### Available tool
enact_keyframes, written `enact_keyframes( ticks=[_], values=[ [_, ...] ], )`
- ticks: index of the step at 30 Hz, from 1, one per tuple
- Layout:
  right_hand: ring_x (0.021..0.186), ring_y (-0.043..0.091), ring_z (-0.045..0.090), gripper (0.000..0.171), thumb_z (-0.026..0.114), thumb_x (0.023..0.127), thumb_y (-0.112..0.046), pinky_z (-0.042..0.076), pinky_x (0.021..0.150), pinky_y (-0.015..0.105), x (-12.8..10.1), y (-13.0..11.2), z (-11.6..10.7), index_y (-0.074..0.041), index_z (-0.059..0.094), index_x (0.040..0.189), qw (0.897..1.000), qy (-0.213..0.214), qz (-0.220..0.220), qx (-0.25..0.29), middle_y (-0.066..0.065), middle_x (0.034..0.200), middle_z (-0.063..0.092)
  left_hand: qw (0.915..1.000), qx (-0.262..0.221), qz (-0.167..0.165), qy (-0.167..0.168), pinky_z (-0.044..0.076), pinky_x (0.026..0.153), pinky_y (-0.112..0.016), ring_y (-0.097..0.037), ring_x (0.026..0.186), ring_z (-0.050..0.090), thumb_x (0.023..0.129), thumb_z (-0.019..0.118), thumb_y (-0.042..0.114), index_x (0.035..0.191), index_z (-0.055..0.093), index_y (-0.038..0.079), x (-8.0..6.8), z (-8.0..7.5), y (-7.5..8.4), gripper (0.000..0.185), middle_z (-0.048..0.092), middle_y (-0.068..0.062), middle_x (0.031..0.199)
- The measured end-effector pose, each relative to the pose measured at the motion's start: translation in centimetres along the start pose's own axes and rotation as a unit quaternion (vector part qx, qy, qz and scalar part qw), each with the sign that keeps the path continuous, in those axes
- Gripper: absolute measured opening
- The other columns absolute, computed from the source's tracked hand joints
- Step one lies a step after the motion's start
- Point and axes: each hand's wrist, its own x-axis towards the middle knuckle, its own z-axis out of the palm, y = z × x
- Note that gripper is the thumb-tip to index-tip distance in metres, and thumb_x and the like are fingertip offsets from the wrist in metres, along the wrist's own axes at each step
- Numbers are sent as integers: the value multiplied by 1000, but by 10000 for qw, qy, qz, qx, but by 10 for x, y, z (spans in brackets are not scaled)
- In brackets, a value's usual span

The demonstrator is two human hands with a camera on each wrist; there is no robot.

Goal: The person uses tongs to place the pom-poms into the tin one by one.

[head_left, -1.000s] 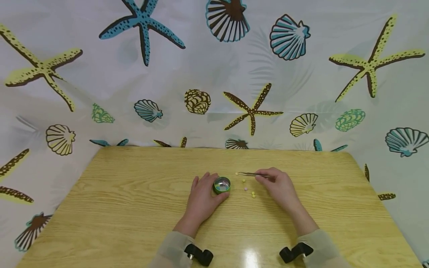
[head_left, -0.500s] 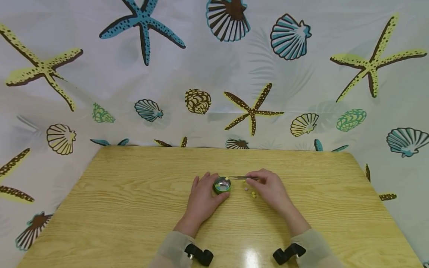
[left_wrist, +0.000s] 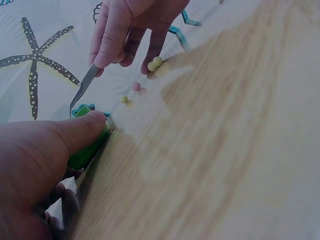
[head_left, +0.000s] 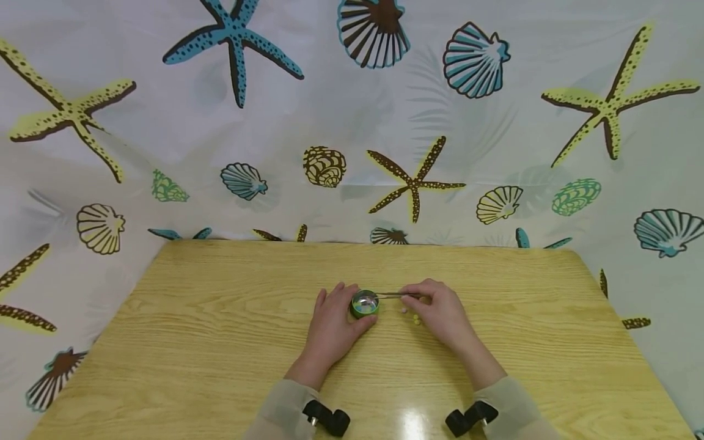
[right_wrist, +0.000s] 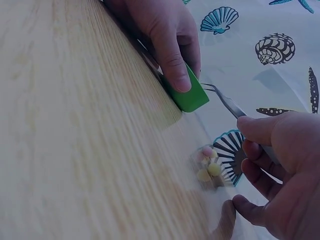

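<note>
**A:** Compared with a second ago, the thin silver metal tweezers (head_left: 392,295) have been swung left, away from the loose beads, so the tips are now parked over the small round green tin with the shiny metal inside (head_left: 364,304). The little yellow bead seen at the tips half a second ago can't be made out any more, so whether it was dropped in can't be told.

**B:** Agreed. The tin is gripped at its side by the left hand (head_left: 332,327), thumb (left_wrist: 82,131) pressed on the green wall, fingers curled round the far side. The tweezers are pinched mid-shaft between thumb and fingers of the right hand (head_left: 442,313).

**A:** The tiny yellow and pink round beads (right_wrist: 208,165) are left on the light wooden table (head_left: 220,342) just right of the tin, under the right hand.

**B:** Those would probably be light, hard and prone to rolling. Best taken across the middle with the tips, squeezed gently so they aren't shot sideways. The tin looks light too, so it's likely steadied for that reason.
</note>
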Motion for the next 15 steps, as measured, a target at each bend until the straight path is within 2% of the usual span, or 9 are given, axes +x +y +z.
enact_keyframes(
  ticks=[5,11,15],
  values=[
    [98,19,64,15,81,104,-20,52,87,39,-1,2,-3,-18,87,118,9999,32,33,91,-2,108,77,10000,-11,1,2,14,135,-61,-39,158,43,98,88,37,152,62,1,0,0,0,71,62,-19,156],
    [104,20,66,19,78,107,-24,54,90,40,-2,7,-11,-19,86,123,9997,92,231,64,-1,116,77,10000,-26,1,25,14,135,-61,-39,157,44,97,89,37,151,62,1,-1,0,0,70,63,-19,155],
    [100,22,65,20,77,107,-22,53,85,39,-2,13,-19,-16,86,124,9992,166,355,122,2,115,77,10000,-34,15,38,14,135,-61,-39,157,44,97,89,36,151,63,1,-1,1,0,70,63,-19,155]
  ],
)
